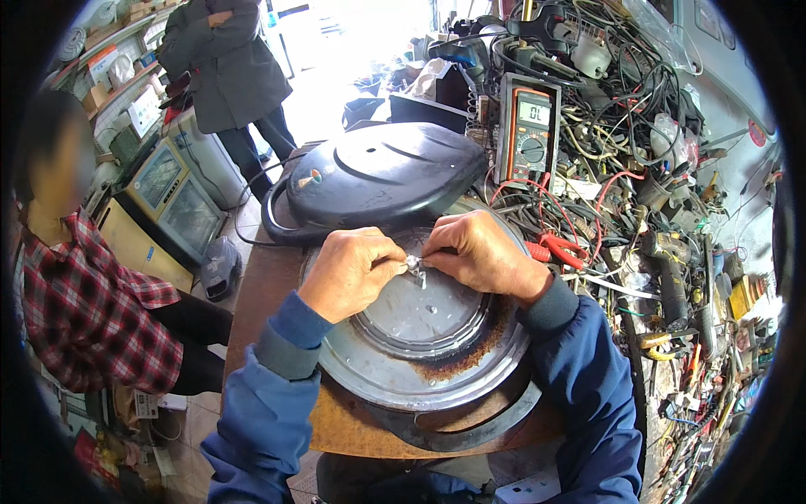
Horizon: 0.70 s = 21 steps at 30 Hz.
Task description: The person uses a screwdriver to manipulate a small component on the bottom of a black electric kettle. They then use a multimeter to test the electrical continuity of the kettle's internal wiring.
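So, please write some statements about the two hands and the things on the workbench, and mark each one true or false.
1. Both hands, left hand and right hand, pinch a small metal part over the round metal plate. True.
2. The plate has rust along its rim. True.
3. The multimeter lies left of the black lid. False: it stands to the right of it.
4. The right hand holds red pliers. False: the red-handled pliers lie on the bench beside it.

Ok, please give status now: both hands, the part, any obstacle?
Left hand and right hand pinch small metal part together. Part above round metal plate. Black lid close behind, not blocking.
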Available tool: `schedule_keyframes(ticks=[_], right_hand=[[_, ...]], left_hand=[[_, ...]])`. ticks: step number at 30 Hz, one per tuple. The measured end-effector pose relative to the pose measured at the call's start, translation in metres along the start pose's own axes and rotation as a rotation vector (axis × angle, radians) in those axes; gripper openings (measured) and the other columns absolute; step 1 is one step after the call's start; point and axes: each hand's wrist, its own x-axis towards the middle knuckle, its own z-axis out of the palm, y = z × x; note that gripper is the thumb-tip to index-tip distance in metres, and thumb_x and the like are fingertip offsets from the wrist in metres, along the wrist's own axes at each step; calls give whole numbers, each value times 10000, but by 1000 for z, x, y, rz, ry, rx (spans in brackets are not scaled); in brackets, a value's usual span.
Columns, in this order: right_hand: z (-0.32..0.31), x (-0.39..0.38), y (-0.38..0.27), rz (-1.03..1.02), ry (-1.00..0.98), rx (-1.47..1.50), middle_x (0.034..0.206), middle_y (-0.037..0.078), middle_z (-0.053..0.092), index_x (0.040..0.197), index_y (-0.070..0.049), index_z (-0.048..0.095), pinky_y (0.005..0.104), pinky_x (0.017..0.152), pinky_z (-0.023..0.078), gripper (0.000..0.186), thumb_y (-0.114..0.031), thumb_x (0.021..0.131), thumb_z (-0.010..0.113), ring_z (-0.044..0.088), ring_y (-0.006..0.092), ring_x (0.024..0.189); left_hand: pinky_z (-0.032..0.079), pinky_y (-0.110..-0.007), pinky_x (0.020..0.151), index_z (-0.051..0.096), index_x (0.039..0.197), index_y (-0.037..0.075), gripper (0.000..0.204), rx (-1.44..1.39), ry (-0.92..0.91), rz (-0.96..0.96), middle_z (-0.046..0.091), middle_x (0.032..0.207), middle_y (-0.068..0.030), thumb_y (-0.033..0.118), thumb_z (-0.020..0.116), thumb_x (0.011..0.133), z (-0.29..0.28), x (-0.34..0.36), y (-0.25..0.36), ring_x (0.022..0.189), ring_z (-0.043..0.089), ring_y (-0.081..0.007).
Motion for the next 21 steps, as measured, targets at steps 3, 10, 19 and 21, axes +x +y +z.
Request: schedule_keyframes(ticks=[3, 10, 19, 21], right_hand=[[-6, -1, 2, 80, -23, 103, 895, 169, 762, 954, 5, 796, 377, 752, 581, 166, -28, 793, 818, 743, 297, 814], [-3, -2, 8, 183, -47, 264, 868, 146, 765, 976, 11, 803, 341, 739, 563, 174, -24, 806, 809, 725, 213, 781], [-1, -3, 11, 147, -25, 250, 809, 134, 751, 949, 18, 796, 327, 687, 552, 146, -27, 810, 809, 697, 169, 716], [1, 0, 11, 125, -22, 241, 808, 142, 748, 941, 19, 794, 327, 683, 553, 142, -28, 808, 808, 700, 174, 710]], left_hand=[[543, -332, 688, 781, 1102, 8, 350, 46, -20, -59, 732, 964, -106, 72, 891, 776, -13, -1, 16, 777, 684, -200], [571, -330, 755, 771, 1129, -19, 446, 62, -105, -146, 721, 971, -115, 81, 925, 723, -40, -11, 19, 772, 665, -167], [579, -247, 772, 762, 995, -53, 127, -218, -80, -261, 705, 985, -54, -40, 819, 883, -42, -17, 4, 860, 689, -104], [581, -246, 775, 760, 1003, -56, 133, -240, -60, -243, 708, 990, -58, -34, 820, 887, -38, -19, 0, 862, 690, -105]])
